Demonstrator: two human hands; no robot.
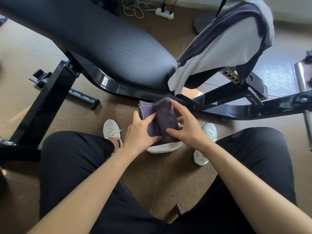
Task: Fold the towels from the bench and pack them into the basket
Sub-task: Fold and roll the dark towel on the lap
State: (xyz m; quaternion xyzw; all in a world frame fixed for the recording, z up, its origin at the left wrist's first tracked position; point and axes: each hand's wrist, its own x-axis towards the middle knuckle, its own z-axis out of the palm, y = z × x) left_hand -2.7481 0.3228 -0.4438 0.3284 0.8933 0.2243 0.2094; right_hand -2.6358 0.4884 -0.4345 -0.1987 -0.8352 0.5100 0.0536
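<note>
The left hand (141,131) pinches one edge of the folded purple towel (160,118), thumb on top, the right hand (188,128) grips the other side, and a white cloth (162,148) lies just under both.

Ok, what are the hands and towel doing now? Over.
Left hand, right hand both grip folded purple towel. White item underneath. More towels on bench.
</note>
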